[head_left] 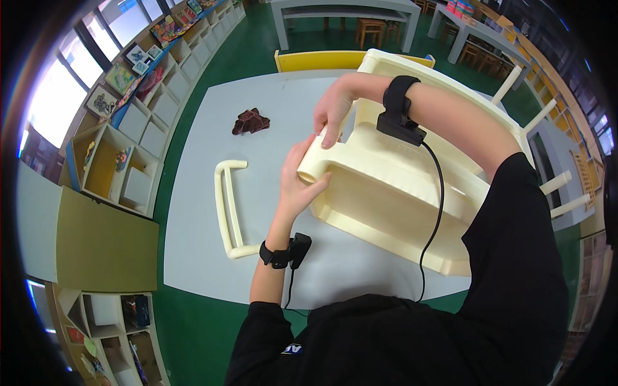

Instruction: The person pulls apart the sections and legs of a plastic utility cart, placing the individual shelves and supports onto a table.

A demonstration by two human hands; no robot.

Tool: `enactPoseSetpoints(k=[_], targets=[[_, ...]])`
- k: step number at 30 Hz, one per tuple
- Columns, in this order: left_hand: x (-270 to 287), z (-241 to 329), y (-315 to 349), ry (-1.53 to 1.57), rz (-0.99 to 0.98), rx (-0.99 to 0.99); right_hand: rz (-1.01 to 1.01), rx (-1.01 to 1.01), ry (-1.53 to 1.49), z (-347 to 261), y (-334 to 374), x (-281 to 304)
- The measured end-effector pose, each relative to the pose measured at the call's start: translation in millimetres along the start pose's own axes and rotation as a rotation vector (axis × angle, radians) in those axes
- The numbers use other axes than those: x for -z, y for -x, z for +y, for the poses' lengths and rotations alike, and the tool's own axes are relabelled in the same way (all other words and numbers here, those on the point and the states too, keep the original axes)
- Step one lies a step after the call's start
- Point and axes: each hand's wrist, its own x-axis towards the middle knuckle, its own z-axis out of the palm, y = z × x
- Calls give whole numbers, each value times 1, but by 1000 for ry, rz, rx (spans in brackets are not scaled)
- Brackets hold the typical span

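Observation:
A cream plastic rack [399, 174] with tray-like tiers and tube legs lies tipped over on the grey table. My left hand [297, 183] is wrapped round the tubular corner at its left end, the thumb lying along the near side. From above, my right hand [335, 109] reaches over the same corner, its thumb pressed on the top and its other fingers partly hidden behind. To the left of the rack rests a cream U-shaped tube frame with a crossbar [223, 199], close to my left wrist. A crumpled dark brown cloth [250, 121] lies farther back.
The grey table [193, 225] carries all of this. A yellow-backed bench [315, 61] stands at its far edge. Tube legs [541, 116] stick out on the right. Black cables [441, 212] hang from both wristbands. Low shelves [148, 122] line the left side.

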Motion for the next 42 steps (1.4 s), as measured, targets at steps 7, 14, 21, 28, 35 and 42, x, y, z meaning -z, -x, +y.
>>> enactPoseSetpoints(k=[7,14,21,28,35,42], targets=[[-1,1,-3,6,43,-29,118,112,-54,18,-9,-9],[-1,4,-1,-43,69,-33,238,166,-127,18,-7,-15],[-1,5,1,-93,92,-46,322,155,-106,16,-8,-19],[1,7,2,-26,68,-21,478,20,3,13,1,-27],[-3,-4,11,88,87,59,462,19,-9,5,3,-27],[-13,-70,46,217,-96,311,658,78,101,1,40,-25]])
